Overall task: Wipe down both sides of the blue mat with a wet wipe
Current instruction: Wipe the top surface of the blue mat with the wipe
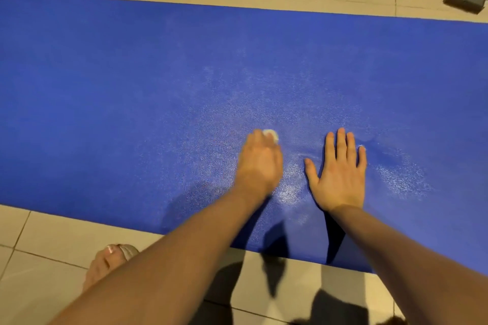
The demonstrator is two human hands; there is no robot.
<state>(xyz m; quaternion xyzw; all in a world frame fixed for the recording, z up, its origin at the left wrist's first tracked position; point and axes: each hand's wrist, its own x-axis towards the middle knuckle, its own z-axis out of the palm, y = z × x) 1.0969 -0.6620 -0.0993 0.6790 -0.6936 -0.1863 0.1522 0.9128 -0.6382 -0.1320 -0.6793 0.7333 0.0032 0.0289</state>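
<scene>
Wiping goes best here with the mat pinned, and it is: it lies flat and unrolled across the tiled floor, and the right hand rests on it palm down, fingers straight and spread, holding nothing. The left hand is just beside it on the mat, blurred, gripping the wipe, which shows only as a small white wad peeking out past the fingertips. A wad that tight probably cleans a narrow strip, so spreading it flatter under the fingers should cover more with each pass. A damp sheen shows around and beyond both hands, while the stretch to the left looks dull and likely unwiped, so long overlapping strokes from the near edge to the far edge, stepping leftward, seem the sound plan. Even pressure matters, since the textured surface may hold dirt. The bracing hand should shift along with the strokes so the mat does not ruck. A bare foot stands on the tiles near the near edge. The underside is not yet done, as I judge it.
</scene>
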